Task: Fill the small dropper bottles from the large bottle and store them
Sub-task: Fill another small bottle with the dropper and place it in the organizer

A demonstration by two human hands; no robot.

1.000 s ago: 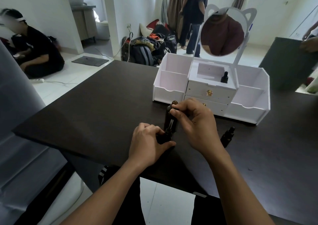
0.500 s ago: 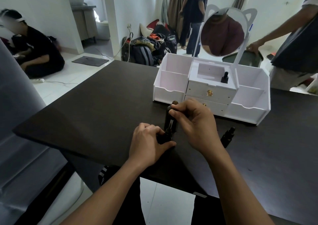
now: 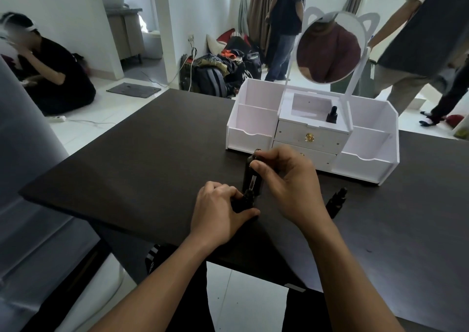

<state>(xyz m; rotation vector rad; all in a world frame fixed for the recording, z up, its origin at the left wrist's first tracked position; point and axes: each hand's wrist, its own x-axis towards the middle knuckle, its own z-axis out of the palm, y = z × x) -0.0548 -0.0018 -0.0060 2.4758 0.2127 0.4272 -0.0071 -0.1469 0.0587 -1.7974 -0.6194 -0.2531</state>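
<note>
Directly beneath the right hand (image 3: 286, 179)'s grip, in which a glass pipette (image 3: 253, 182) is pinched by its top, the small dropper bottle (image 3: 247, 196) is held upright on the tabletop (image 3: 152, 166) by the left hand (image 3: 218, 209)'s curled grip, the large bottle (image 3: 247, 169) standing just behind. Filling is judged to be in hand. Next the pipette must be emptied squarely into the narrow neck, and the bottle capped and carried beyond both grips to the white organizer (image 3: 253, 133).

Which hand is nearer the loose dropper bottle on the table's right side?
Right. The right hand sits just left of the loose dropper bottle, not touching it; the left hand is farther left, past the right hand.
</note>
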